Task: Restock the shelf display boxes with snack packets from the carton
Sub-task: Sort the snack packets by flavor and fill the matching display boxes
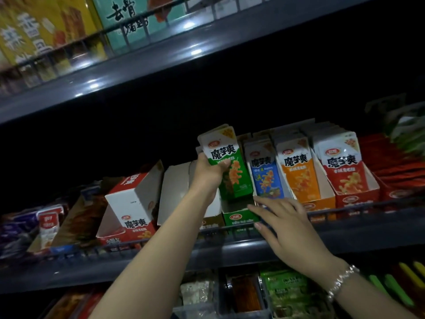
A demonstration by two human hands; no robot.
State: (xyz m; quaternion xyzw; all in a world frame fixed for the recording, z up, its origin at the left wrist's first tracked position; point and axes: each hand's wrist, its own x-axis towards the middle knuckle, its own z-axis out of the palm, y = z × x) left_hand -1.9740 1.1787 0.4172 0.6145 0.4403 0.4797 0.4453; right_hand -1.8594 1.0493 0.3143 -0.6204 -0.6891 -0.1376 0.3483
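Note:
My left hand [208,173] grips a stack of green snack packets [232,166] and holds it upright over the green display box [239,216] on the middle shelf. My right hand [282,223] lies with straight fingers against the front of the green box and the shelf's rail, a bracelet on its wrist. To the right stand a blue box of packets [266,173], an orange one [299,171] and a red one [345,169], each filled. The carton is out of view.
An empty red and white display box [135,203] lies tilted at the left, with a white box [174,192] beside it. The upper shelf [161,58] overhangs. A wire rail [161,242] runs along the shelf front. More snacks fill the lower shelf [285,293].

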